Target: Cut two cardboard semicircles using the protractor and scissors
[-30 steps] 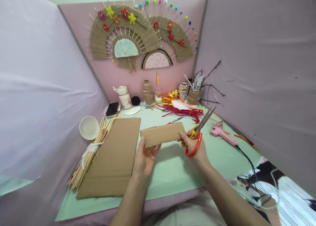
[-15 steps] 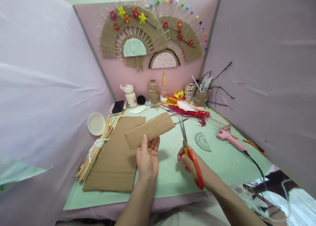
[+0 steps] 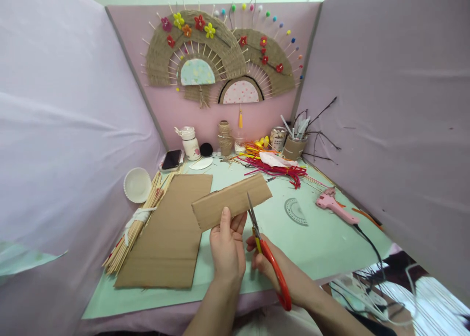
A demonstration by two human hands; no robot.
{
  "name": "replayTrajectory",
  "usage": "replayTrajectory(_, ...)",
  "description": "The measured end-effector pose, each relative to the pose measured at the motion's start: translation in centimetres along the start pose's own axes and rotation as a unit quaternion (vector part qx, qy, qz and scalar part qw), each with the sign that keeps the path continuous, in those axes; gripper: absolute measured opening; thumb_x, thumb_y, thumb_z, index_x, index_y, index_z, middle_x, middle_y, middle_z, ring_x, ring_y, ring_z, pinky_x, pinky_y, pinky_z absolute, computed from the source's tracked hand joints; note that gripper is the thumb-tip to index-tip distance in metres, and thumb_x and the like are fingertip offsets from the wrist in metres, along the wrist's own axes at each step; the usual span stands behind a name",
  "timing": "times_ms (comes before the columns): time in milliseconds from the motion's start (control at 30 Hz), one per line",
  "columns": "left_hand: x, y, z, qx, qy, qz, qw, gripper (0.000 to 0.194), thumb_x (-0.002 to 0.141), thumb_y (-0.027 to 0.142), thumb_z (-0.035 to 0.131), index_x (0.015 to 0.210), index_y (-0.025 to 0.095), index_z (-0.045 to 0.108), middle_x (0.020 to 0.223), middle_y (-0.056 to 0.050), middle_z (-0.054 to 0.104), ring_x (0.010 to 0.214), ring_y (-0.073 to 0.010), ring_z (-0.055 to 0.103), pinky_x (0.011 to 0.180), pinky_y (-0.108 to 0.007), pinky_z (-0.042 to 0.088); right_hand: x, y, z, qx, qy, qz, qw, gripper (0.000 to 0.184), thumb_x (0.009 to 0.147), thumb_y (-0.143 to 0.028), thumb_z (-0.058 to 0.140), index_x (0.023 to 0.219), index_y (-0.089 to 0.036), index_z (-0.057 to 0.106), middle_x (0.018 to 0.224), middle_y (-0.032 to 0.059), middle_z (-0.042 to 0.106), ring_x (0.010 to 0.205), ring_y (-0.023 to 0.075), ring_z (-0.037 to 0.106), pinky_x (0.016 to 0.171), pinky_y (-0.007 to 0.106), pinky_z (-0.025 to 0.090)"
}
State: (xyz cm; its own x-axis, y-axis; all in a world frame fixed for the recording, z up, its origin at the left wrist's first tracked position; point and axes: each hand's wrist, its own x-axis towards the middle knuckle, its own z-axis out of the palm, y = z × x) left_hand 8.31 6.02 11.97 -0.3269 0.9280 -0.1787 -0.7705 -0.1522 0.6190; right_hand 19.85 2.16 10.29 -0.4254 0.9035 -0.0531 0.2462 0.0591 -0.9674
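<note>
My left hand [image 3: 227, 245] pinches the lower edge of a brown cardboard strip [image 3: 231, 201] and holds it tilted above the green table top [image 3: 323, 240]. My right hand [image 3: 273, 270] grips orange-handled scissors [image 3: 270, 260]. The blades point up and away, and their tips meet the strip's lower edge right of my left thumb.
A large cardboard sheet [image 3: 167, 228] and a tied bundle of bamboo sticks [image 3: 137, 223] lie at left, beside a white paper bowl [image 3: 137, 184]. A clear protractor [image 3: 295, 211] and a pink glue gun [image 3: 336, 207] with its cord lie at right. Jars, twine and coloured strands crowd the back.
The scissors swung from pointing away at right to standing before the strip, and now reach its lower edge. My left hand shifted the strip slightly right. My right hand let go of the strip.
</note>
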Motion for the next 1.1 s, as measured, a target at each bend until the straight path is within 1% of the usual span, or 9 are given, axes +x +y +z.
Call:
replayTrajectory(167, -0.2, -0.37, -0.28, 0.0, 0.007, -0.011, 1.0, 0.021, 0.084, 0.025, 0.066, 0.102, 0.014, 0.068, 0.09, -0.01, 0.076, 0.088, -0.0209, 0.072, 0.092, -0.037, 0.054, 0.1, -0.07, 0.18, 0.02, 0.012, -0.006, 1.0, 0.07, 0.081, -0.081, 0.033, 0.108, -0.018, 0.047, 0.087, 0.0055, 0.054, 0.073, 0.0189, 0.051, 0.067, 0.033, 0.046)
replayTrajectory(300, -0.23, -0.53, -0.4, 0.005, 0.008, -0.011, 1.0, 0.021, 0.082, 0.025, 0.068, 0.1, 0.014, 0.069, 0.09, -0.01, 0.076, 0.087, -0.0214, 0.073, 0.093, -0.038, 0.053, 0.15, -0.04, 0.18, 0.027, 0.015, -0.018, 0.999, 0.065, 0.083, -0.078, 0.035, 0.106, -0.019, 0.048, 0.086, 0.0048, 0.053, 0.072, 0.0181, 0.05, 0.065, 0.032, 0.045)
replayTrajectory(433, -0.22, -0.59, -0.42, 0.008, 0.006, -0.008, 1.0, 0.023, 0.081, 0.025, 0.068, 0.1, 0.013, 0.069, 0.089, -0.01, 0.076, 0.085, -0.0214, 0.073, 0.092, -0.038, 0.054, 0.21, -0.1, -0.01, -0.004, 0.027, -0.009, 1.0, 0.061, 0.083, -0.078, 0.036, 0.096, -0.02, 0.048, 0.078, 0.002, 0.052, 0.068, 0.0172, 0.048, 0.062, 0.031, 0.043)
replayTrajectory(533, -0.29, -0.62, -0.42, 0.011, 0.006, -0.006, 1.0, 0.021, 0.081, 0.025, 0.068, 0.098, 0.012, 0.069, 0.088, -0.011, 0.076, 0.085, -0.021, 0.073, 0.091, -0.037, 0.054, 0.3, 0.0, -0.08, -0.021, 0.04, 0.003, 0.999, 0.059, 0.083, -0.079, 0.035, 0.087, -0.021, 0.047, 0.069, 0.0005, 0.052, 0.062, 0.017, 0.048, 0.057, 0.029, 0.041)
replayTrajectory(667, -0.42, -0.7, -0.36, 0.019, 0.004, -0.006, 1.0, 0.02, 0.082, 0.026, 0.068, 0.094, 0.012, 0.07, 0.091, -0.012, 0.076, 0.087, -0.0206, 0.072, 0.093, -0.036, 0.053, 0.54, 0.31, 0.03, -0.037, 0.075, 0.019, 0.996, 0.058, 0.083, -0.078, 0.032, 0.074, -0.022, 0.046, 0.062, 0.0, 0.051, 0.055, 0.0156, 0.047, 0.052, 0.029, 0.038)
replayTrajectory(800, -0.46, -0.73, -0.3, 0.018, 0.011, -0.007, 1.0, 0.017, 0.082, 0.026, 0.068, 0.092, 0.012, 0.07, 0.089, -0.01, 0.076, 0.085, -0.0198, 0.073, 0.092, -0.036, 0.053, 0.79, 0.66, 0.2, -0.056, 0.103, 0.045, 0.992, 0.054, 0.085, -0.072, 0.032, 0.069, -0.023, 0.043, 0.057, -0.0002, 0.051, 0.05, 0.0148, 0.046, 0.048, 0.028, 0.036)
replayTrajectory(933, -0.48, -0.69, -0.29, 0.015, 0.014, -0.005, 1.0, 0.019, 0.081, 0.026, 0.069, 0.093, 0.012, 0.07, 0.088, -0.01, 0.076, 0.083, -0.0191, 0.072, 0.088, -0.034, 0.055, 0.82, 0.6, 0.26, -0.062, 0.108, 0.067, 0.99, 0.046, 0.088, -0.062, 0.036, 0.068, -0.022, 0.045, 0.051, -0.0023, 0.048, 0.045, 0.0137, 0.045, 0.046, 0.026, 0.034)
replayTrajectory(1100, -0.5, -0.67, -0.17, 0.006, 0.019, 0.004, 1.0, 0.022, 0.081, 0.025, 0.069, 0.098, 0.012, 0.07, 0.088, -0.009, 0.075, 0.083, -0.0179, 0.072, 0.084, -0.031, 0.057, 0.53, 0.0, 0.29, -0.057, 0.109, 0.075, 0.99, 0.044, 0.089, -0.057, 0.037, 0.065, -0.022, 0.044, 0.046, -0.0049, 0.043, 0.042, 0.0112, 0.041, 0.044, 0.024, 0.031)
